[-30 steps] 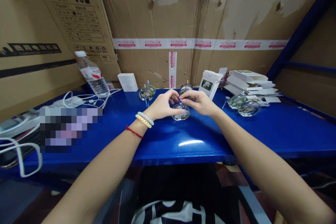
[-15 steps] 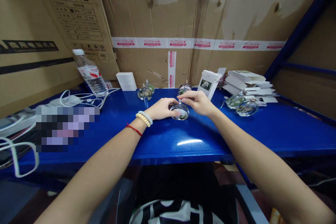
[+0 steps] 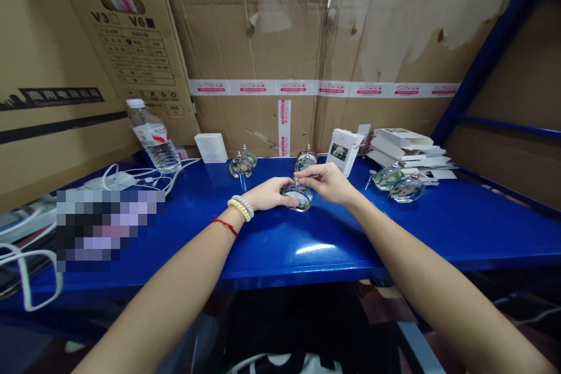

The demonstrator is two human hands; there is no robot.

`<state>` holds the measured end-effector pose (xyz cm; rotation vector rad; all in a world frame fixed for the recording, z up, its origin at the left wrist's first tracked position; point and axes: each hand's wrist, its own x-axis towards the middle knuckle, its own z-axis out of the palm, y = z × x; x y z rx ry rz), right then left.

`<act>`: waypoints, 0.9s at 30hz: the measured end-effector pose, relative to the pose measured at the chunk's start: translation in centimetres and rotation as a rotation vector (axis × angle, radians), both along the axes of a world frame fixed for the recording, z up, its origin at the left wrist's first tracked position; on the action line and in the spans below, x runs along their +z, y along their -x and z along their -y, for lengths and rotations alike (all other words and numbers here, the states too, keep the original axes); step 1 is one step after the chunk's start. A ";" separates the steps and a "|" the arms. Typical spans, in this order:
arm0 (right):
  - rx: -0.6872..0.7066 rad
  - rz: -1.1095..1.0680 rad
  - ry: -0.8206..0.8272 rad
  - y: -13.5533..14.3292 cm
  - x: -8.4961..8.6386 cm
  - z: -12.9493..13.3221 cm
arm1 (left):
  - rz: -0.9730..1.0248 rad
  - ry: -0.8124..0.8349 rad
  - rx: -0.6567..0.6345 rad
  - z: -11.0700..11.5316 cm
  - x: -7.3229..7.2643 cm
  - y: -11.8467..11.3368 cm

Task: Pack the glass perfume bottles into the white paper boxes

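On the blue table, a round clear glass bottle stands near the middle. My left hand grips its left side, with the thumb across the front. The fingertips of my right hand pinch the small pointed top of the same bottle. Just behind my hands stands another round bottle with a pointed top. To the left are two more such bottles, close together. On the right, two round bottles sit side by side, with a small thin metal-like piece beside them.
A small white box and a box with a flower picture stand at the back. White cartons are piled at the right. A water bottle, white cables and a blurred-out object lie left. Cardboard lines the back.
The camera view has tilted slightly, so the scene sits lower in the frame. Both hands stay on the same bottle, with little visible change in their hold.
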<state>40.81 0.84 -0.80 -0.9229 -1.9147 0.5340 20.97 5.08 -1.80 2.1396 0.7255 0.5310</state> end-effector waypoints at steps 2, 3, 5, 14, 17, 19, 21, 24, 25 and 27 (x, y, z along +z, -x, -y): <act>-0.015 0.005 -0.021 0.1 0.0 0.0 | 0.074 0.089 0.003 -0.4 -0.2 0.1; -0.022 0.009 -0.028 0.1 0.0 0.1 | 0.103 0.126 0.003 -0.5 -0.3 0.1; -0.036 0.015 -0.039 0.2 -0.1 0.1 | 0.129 0.165 -0.013 -0.6 -0.4 0.2; -0.051 0.019 -0.070 0.1 -0.3 -0.3 | 0.088 0.113 -0.061 -0.5 -0.2 0.2; -0.033 0.028 -0.030 -0.1 -0.1 -0.5 | 0.062 0.074 -0.079 -0.8 -0.3 0.3; -0.030 0.053 -0.026 -0.1 0.1 -0.5 | 0.053 0.066 -0.081 -1.0 -0.4 0.3; -0.036 0.085 -0.044 0.0 0.4 -0.4 | 0.052 0.062 -0.078 -1.2 -0.5 0.3; -0.042 0.120 -0.060 0.1 0.8 -0.4 | 0.051 0.052 -0.095 -1.3 -0.5 0.3; -0.038 0.131 -0.062 0.1 0.9 -0.3 | 0.046 0.044 -0.096 -1.3 -0.4 0.3; -0.032 0.159 -0.074 0.2 1.1 -0.3 | 0.027 0.023 -0.083 -1.2 -0.3 0.4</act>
